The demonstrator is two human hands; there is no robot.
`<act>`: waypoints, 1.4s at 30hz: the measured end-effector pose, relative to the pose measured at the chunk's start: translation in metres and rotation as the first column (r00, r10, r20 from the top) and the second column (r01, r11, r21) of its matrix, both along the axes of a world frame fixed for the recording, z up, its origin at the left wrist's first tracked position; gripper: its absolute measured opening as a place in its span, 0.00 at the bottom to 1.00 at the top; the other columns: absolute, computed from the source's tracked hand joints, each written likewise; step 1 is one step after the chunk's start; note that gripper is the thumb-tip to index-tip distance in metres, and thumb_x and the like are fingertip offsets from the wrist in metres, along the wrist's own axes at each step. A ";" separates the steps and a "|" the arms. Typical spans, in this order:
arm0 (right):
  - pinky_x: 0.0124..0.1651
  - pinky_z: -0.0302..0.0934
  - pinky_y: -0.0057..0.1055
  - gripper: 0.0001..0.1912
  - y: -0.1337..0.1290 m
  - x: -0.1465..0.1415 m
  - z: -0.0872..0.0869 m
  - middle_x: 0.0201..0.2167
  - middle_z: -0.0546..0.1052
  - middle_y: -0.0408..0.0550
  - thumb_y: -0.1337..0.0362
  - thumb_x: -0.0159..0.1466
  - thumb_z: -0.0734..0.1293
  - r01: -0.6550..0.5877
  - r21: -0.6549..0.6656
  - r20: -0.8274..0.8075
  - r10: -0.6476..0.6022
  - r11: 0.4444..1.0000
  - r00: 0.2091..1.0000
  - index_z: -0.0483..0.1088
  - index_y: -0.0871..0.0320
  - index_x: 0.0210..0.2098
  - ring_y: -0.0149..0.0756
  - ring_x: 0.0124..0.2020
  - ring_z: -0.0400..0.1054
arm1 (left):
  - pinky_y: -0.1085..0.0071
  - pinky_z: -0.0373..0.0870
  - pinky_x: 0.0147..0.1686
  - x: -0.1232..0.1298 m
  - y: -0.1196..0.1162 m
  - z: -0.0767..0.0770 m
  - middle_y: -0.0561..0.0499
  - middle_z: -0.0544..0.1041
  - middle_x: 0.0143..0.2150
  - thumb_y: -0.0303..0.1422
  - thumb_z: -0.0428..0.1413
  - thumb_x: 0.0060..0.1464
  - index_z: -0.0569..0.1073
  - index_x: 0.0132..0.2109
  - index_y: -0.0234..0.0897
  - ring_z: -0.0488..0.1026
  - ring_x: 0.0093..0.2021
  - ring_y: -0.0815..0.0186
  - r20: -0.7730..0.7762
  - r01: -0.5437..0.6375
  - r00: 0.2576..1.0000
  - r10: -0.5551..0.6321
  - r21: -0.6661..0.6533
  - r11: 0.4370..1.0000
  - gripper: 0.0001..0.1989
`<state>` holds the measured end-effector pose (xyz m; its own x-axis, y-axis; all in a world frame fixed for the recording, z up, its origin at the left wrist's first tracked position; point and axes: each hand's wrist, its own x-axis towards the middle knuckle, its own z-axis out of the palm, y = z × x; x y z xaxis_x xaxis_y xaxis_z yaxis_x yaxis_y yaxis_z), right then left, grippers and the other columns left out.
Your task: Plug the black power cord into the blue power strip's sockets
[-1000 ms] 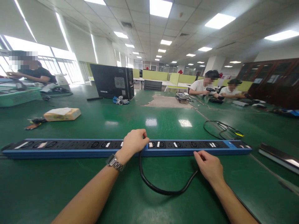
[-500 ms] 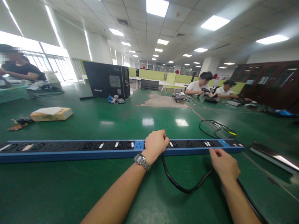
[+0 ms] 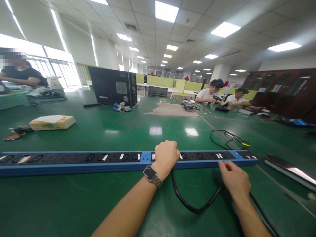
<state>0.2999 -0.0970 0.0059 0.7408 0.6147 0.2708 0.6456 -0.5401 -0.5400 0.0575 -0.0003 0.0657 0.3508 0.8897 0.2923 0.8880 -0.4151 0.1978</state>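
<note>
A long blue and black power strip lies across the green table. My left hand, with a watch on its wrist, is closed over the strip right of the middle blue socket. What its fingers grip is hidden, but a thick black cable comes out below them. The cable loops down and runs up behind my right hand, which is closed around it near the strip's front edge.
Beyond the strip are a tissue pack, a computer case, gloves and a coiled cable. A dark bar lies at the right. People sit at the far left and far right.
The view has shifted slightly, so the strip appears a little lower. My left wrist has turned, showing more of the watch face. My right hand has moved slightly left.
</note>
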 end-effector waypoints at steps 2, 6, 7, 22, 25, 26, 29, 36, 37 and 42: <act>0.25 0.50 0.31 0.19 0.000 -0.001 -0.001 0.24 0.77 0.48 0.44 0.57 0.61 -0.010 0.029 0.020 0.009 1.000 1.000 0.76 0.50 0.26 0.35 0.20 0.61 | 0.67 0.68 0.34 0.001 -0.001 -0.001 0.43 0.79 0.34 0.34 0.51 0.54 0.78 0.36 0.38 0.77 0.38 0.56 0.011 -0.005 1.000 0.005 -0.007 1.000 0.11; 0.27 0.53 0.31 0.20 0.000 -0.010 -0.003 0.25 0.77 0.49 0.45 0.58 0.61 -0.058 0.076 0.004 0.058 0.995 0.998 0.76 0.51 0.29 0.38 0.24 0.65 | 0.69 0.68 0.35 0.002 0.000 -0.006 0.46 0.79 0.35 0.38 0.54 0.53 0.78 0.37 0.41 0.77 0.39 0.58 0.097 -0.027 0.995 0.034 -0.070 0.997 0.09; 0.28 0.55 0.31 0.20 0.001 -0.014 -0.003 0.26 0.78 0.49 0.45 0.58 0.61 -0.094 0.106 -0.017 0.097 0.990 0.995 0.76 0.52 0.30 0.39 0.26 0.67 | 0.69 0.68 0.35 0.002 0.001 -0.008 0.47 0.80 0.35 0.39 0.55 0.52 0.78 0.37 0.42 0.77 0.39 0.58 0.129 -0.030 0.991 0.042 -0.092 0.995 0.09; 0.32 0.58 0.27 0.23 0.083 -0.120 0.029 0.29 0.79 0.46 0.44 0.63 0.59 -0.712 -0.011 -0.042 0.711 0.702 0.702 0.77 0.53 0.34 0.34 0.30 0.71 | 0.73 0.68 0.36 -0.030 0.016 -0.034 0.51 0.80 0.36 0.28 0.44 0.59 0.77 0.42 0.39 0.75 0.35 0.66 0.479 0.371 0.838 -0.263 -0.146 0.917 0.16; 0.34 0.58 0.27 0.22 0.084 -0.116 0.027 0.32 0.80 0.47 0.46 0.63 0.59 -0.738 -0.059 -0.032 0.737 0.673 0.675 0.78 0.53 0.35 0.35 0.33 0.71 | 0.71 0.67 0.44 -0.040 0.025 -0.041 0.50 0.80 0.42 0.28 0.45 0.59 0.77 0.46 0.38 0.74 0.41 0.65 0.476 0.335 0.836 -0.273 -0.049 0.941 0.16; 0.34 0.58 0.27 0.22 0.085 -0.114 0.030 0.32 0.80 0.48 0.48 0.63 0.58 -0.751 -0.083 -0.024 0.752 0.655 0.658 0.78 0.54 0.34 0.35 0.33 0.71 | 0.69 0.66 0.47 -0.042 0.026 -0.043 0.49 0.80 0.43 0.29 0.46 0.59 0.77 0.46 0.38 0.74 0.44 0.64 0.429 0.266 0.872 -0.236 -0.011 0.964 0.16; 0.32 0.56 0.26 0.22 0.090 -0.111 0.043 0.28 0.79 0.46 0.53 0.64 0.57 -0.806 -0.166 0.017 0.819 0.568 0.573 0.78 0.56 0.29 0.34 0.31 0.69 | 0.65 0.64 0.48 -0.045 0.025 -0.048 0.47 0.78 0.44 0.31 0.48 0.60 0.77 0.45 0.39 0.71 0.46 0.60 0.250 0.164 0.952 -0.174 0.060 0.985 0.14; 0.27 0.50 0.25 0.16 0.109 -0.112 0.068 0.19 0.73 0.41 0.63 0.56 0.59 -0.849 -0.322 -0.005 0.896 0.418 0.443 0.77 0.57 0.24 0.29 0.23 0.62 | 0.63 0.63 0.45 -0.041 0.016 -0.048 0.45 0.76 0.42 0.34 0.48 0.61 0.78 0.45 0.41 0.70 0.45 0.58 0.081 0.172 0.981 -0.176 0.049 0.984 0.14; 0.26 0.50 0.25 0.15 0.111 -0.112 0.070 0.18 0.73 0.41 0.64 0.56 0.59 -0.853 -0.339 -0.021 0.903 0.396 0.428 0.77 0.57 0.23 0.29 0.23 0.62 | 0.63 0.63 0.45 -0.041 0.016 -0.048 0.45 0.76 0.42 0.34 0.47 0.61 0.78 0.45 0.41 0.70 0.45 0.58 0.071 0.171 0.982 -0.174 0.043 0.984 0.14; 0.26 0.52 0.24 0.15 0.119 -0.112 0.073 0.21 0.75 0.41 0.65 0.56 0.59 -0.842 -0.406 -0.097 0.900 0.354 0.425 0.77 0.57 0.27 0.29 0.23 0.63 | 0.63 0.63 0.43 -0.041 0.016 -0.049 0.45 0.76 0.41 0.33 0.47 0.61 0.77 0.44 0.40 0.70 0.44 0.59 0.044 0.176 0.983 -0.179 0.060 0.983 0.14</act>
